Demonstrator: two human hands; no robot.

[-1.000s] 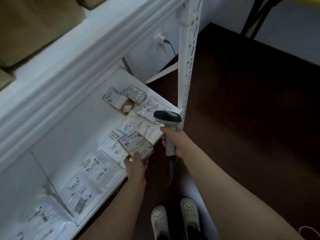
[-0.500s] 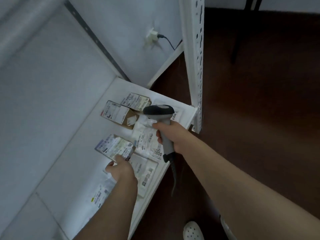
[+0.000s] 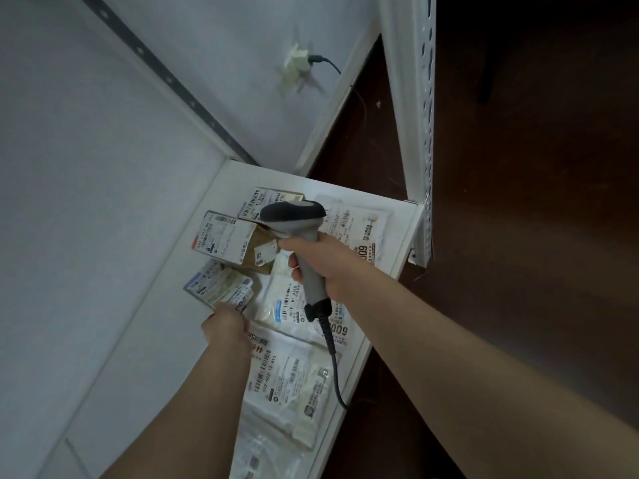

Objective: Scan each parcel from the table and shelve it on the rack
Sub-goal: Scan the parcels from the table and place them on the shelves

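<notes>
My left hand [image 3: 226, 324] holds the near edge of a small labelled parcel [image 3: 219, 285], which lies low over the white rack shelf [image 3: 238, 174] towards its back wall. My right hand [image 3: 325, 262] grips the handle of a grey barcode scanner [image 3: 294, 216], its dark head hanging above the shelved parcels. Two brown boxes with white labels [image 3: 224, 236] [image 3: 269, 202] sit at the far end of the shelf. Several flat white mailer bags [image 3: 287, 295] [image 3: 359, 229] [image 3: 294, 378] lie along the front half.
A white perforated upright post [image 3: 415, 108] rises at the shelf's right front corner. The scanner cable [image 3: 333, 368] hangs down past the shelf's front edge. A wall socket with a plug [image 3: 299, 60] sits behind the rack. Dark floor [image 3: 536, 202] lies to the right.
My left hand has carried the small parcel from the shelf's front edge further in and down towards the back wall. The scanner has moved in over the shelf. My view has dropped below the upper shelf.
</notes>
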